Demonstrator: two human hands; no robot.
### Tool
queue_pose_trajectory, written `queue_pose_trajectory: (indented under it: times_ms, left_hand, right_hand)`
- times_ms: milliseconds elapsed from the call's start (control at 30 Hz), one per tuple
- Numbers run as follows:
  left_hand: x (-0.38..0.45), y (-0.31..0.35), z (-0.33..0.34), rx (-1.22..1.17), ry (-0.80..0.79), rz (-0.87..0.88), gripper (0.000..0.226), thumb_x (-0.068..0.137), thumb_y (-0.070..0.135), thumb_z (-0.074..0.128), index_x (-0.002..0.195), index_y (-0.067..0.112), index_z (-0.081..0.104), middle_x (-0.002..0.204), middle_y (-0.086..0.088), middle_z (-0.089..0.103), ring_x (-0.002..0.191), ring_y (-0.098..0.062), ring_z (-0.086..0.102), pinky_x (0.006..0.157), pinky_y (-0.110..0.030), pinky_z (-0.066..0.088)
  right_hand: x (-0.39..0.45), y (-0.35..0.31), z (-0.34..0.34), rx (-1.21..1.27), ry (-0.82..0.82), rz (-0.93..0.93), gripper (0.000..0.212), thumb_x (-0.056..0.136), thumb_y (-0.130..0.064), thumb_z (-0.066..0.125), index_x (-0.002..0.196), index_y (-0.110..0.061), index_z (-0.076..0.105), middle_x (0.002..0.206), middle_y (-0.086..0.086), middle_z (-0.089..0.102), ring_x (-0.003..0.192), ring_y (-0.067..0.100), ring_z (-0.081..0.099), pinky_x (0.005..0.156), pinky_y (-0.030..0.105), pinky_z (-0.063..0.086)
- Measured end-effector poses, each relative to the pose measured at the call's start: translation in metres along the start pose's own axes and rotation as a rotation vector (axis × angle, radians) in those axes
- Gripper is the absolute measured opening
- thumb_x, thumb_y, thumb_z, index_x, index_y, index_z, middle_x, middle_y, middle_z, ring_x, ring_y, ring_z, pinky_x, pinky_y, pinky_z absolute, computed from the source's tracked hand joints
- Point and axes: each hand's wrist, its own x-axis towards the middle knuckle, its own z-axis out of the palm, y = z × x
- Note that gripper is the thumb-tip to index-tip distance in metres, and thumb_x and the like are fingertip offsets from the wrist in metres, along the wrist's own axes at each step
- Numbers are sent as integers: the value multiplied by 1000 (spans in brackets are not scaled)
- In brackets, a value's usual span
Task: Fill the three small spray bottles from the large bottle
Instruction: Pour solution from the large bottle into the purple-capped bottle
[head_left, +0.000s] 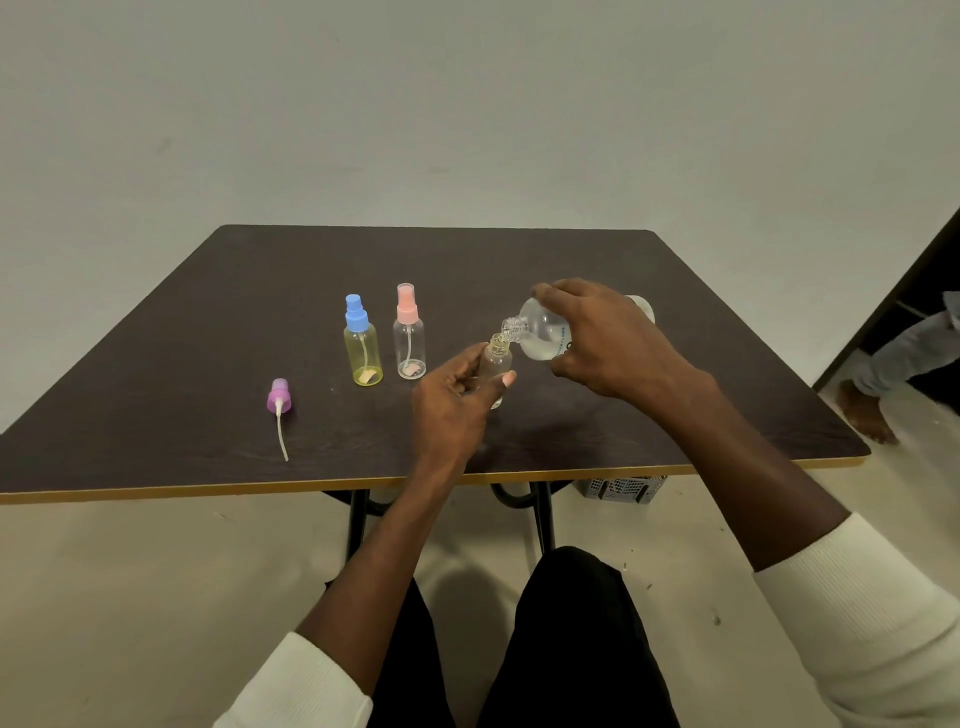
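Note:
My right hand (608, 340) grips the large clear bottle (537, 335), tipped to the left with its open neck over the mouth of a small uncapped bottle (497, 358). My left hand (452, 402) holds that small bottle upright, fingers curled round its body. Liquid shows in the lower part of the large bottle. A yellow-tinted spray bottle with a blue cap (362, 343) and a clear spray bottle with a pink cap (409, 335) stand to the left on the dark table (208, 332). A purple spray head with its tube (279, 410) lies further left.
A white round object (643, 305) shows behind my right hand. A grey slotted crate (621, 488) sits on the floor under the table's front edge. At the far right a person's foot and trouser leg (878, 387) are in view.

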Motion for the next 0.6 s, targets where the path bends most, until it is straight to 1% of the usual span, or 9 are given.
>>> queue_pose_trajectory:
  times_ms: [67,167,400,600]
  left_hand:
    - [1,-1,0,1,3,1,39,85,12,80,119,29,70,105,10,77,101,-9,73,87,-30,59]
    - [2,-4,0,-6,11,-8,40,85,11,80,123,16,71,107,5,77,102,-14,73,90,-37,59]
    - [2,-3,0,0,20,-18,40,85,9,80,123,12,71,105,4,78,101,-14,73,91,-34,59]
    - [1,0,1,-13,23,-38,41,85,5,78,125,5,69,108,-3,77,101,-17,73,93,-39,59]
  right_hand:
    - [1,0,0,-2,-2,-2,81,71,-21,82,143,-17,45,142,7,52,124,28,52,95,40,46]
    - [1,0,-1,0,-2,-1,80,71,-20,81,143,-17,45,141,7,53,124,27,52,94,40,46]
    - [1,0,1,5,1,-2,79,72,-21,81,143,-17,46,141,7,53,124,28,52,94,41,46]
    - [2,1,1,1,6,-6,79,71,-21,82,142,-16,47,139,8,54,122,29,53,93,42,47]
